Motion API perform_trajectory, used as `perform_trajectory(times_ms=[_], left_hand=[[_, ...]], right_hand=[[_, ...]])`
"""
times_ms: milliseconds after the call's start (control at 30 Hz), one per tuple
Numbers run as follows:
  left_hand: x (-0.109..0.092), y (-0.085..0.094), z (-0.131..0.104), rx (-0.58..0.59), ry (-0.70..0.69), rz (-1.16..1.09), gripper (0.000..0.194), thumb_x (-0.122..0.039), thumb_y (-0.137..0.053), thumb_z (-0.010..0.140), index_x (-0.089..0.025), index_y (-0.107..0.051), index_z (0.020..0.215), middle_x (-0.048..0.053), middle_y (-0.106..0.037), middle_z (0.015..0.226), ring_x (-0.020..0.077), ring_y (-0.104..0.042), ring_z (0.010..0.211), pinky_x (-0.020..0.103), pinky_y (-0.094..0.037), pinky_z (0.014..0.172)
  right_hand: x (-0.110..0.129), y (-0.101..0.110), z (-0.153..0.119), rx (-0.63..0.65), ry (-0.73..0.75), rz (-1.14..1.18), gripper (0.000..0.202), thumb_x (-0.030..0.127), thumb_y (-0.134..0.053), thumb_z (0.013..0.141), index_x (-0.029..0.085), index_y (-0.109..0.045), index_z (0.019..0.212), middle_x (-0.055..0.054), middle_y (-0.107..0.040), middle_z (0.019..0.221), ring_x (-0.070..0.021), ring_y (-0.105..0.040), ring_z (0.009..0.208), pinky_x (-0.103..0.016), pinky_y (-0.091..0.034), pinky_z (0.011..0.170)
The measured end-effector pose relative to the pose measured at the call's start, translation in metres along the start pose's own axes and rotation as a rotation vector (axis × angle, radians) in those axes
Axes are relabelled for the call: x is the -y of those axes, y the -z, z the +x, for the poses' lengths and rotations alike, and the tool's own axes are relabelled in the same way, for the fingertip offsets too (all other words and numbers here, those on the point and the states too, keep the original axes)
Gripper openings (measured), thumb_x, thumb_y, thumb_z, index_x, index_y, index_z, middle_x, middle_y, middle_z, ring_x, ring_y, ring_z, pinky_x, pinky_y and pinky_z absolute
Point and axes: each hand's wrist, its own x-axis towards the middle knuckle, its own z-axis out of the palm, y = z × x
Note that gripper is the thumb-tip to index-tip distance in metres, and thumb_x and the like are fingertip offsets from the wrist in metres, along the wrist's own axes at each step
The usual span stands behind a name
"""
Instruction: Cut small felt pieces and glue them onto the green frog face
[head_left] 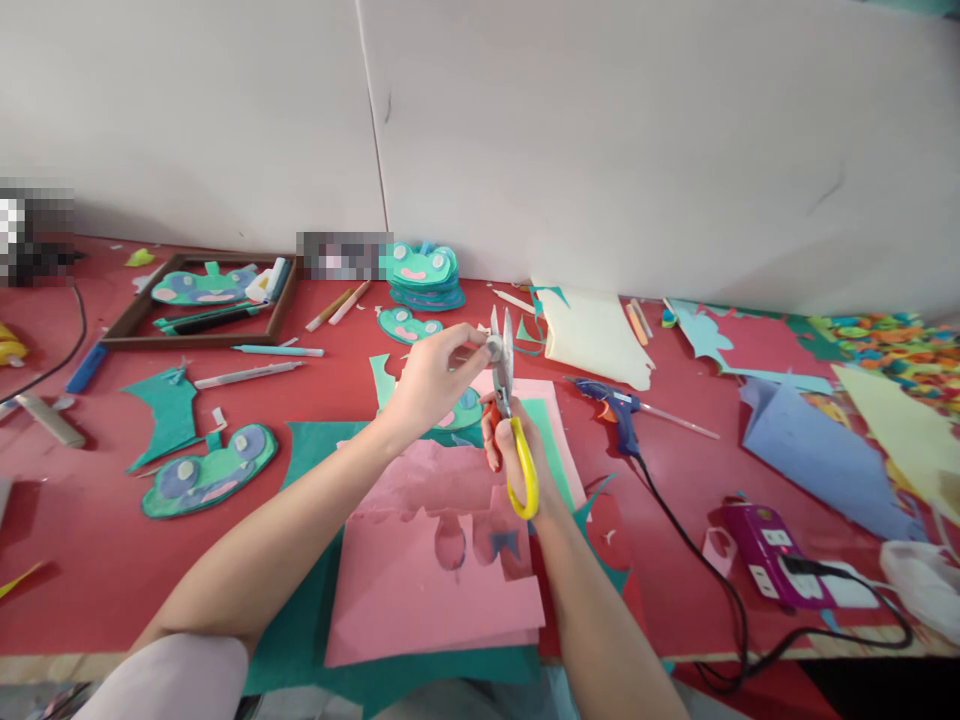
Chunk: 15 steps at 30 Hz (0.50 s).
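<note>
My left hand [442,375] pinches a small whitish round piece [494,346] between thumb and fingertips. Just right of it, my right hand [514,450] grips scissors [504,370] with yellow handles, their blades pointing up and slightly apart beside the piece. Below both hands lies pink felt [435,600] with cut-out holes, on top of a dark green sheet [300,560]. A green frog-face shape [461,412] is partly hidden behind my hands. Another frog face [210,475] with blue and white eyes lies to the left.
A stack of frog faces [424,275] stands near the wall. A brown frame [120,338] holds pens and a frog face. On the right are a blue glue gun [615,405], a purple power strip [772,555] with black cord, felt sheets [825,450] and colourful scraps [900,350].
</note>
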Motion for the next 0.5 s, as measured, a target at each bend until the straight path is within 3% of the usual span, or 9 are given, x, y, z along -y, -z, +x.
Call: perform_trajectory(times_ms=[500], left_hand=[[-0.0004,0.0014,0.0017,0.012,0.047,-0.012,0.008,-0.024,-0.053,0.082,-0.017,-0.057,0.078,0.003,-0.069,0.085,0.0152,-0.068,0.083,0.025,-0.054,0.078]], right_hand=[[-0.0021,0.0011,0.0009,-0.034,-0.025,-0.038,0.044,0.059,-0.048,0.084,0.021,-0.051,0.106,0.005,-0.039,0.066,-0.0063,-0.031,0.047,-0.021,-0.028,0.042]])
